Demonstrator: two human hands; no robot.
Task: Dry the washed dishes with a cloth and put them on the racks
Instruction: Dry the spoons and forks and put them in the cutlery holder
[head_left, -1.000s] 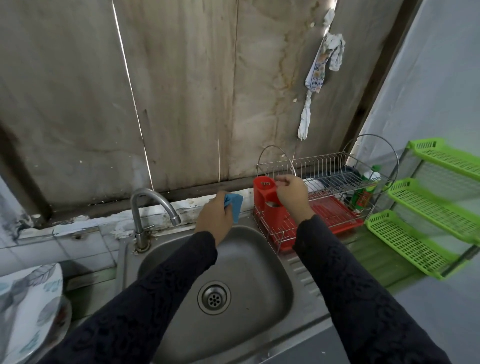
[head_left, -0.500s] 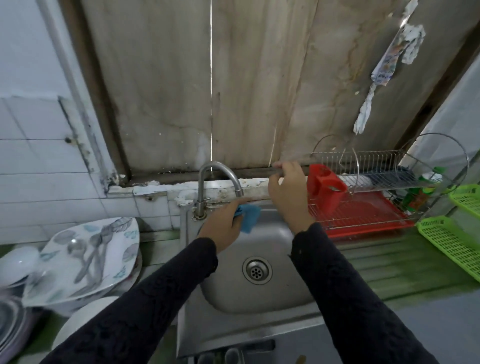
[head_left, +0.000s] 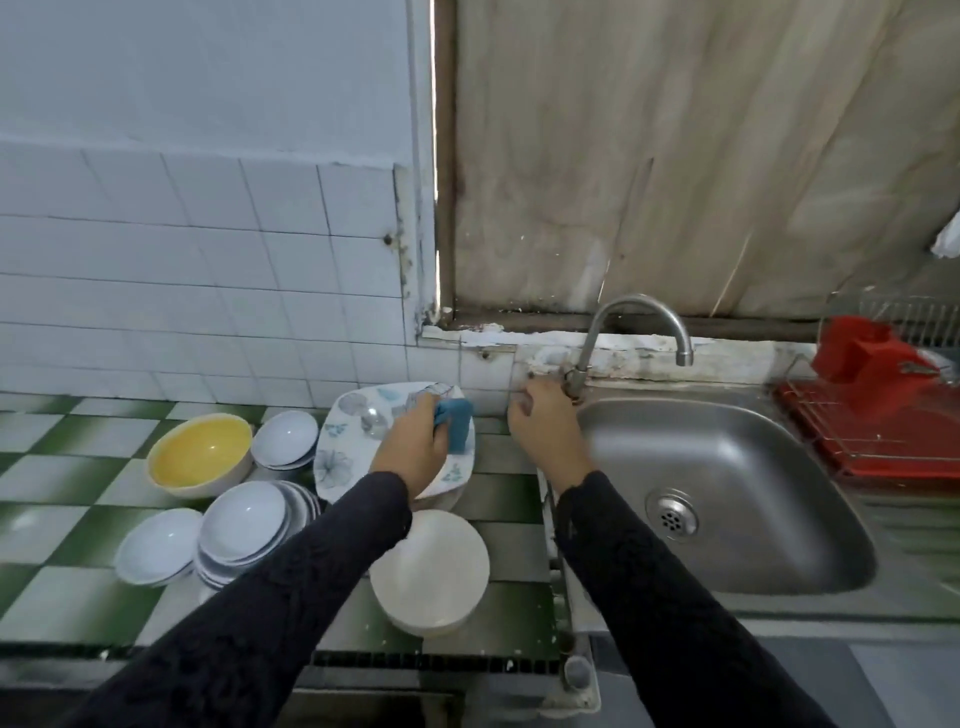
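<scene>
My left hand (head_left: 415, 447) grips a folded blue cloth (head_left: 456, 422) and hovers over a patterned square plate (head_left: 347, 452) on the green-checked counter. My right hand (head_left: 545, 431), fingers loosely curled and holding nothing, hangs between the plate and the sink, close to the tap's base. Washed dishes sit left of the sink: a yellow bowl (head_left: 200, 457), stacked white bowls (head_left: 244, 525), smaller bowls (head_left: 287, 439) and a stack of round white plates (head_left: 431, 571). The red wire dish rack (head_left: 883, 431) with a red cutlery holder (head_left: 857, 348) stands at the far right.
A steel sink (head_left: 727, 499) with a drain lies right of centre, with a curved tap (head_left: 639, 322) behind it. White wall tiles and a worn board back the counter. One more white bowl (head_left: 156, 545) sits at the left.
The view has swung left from the rack to the dishes. My right hand left the red cutlery holder and came across the sink. My left hand carried the cloth over the patterned plate.
</scene>
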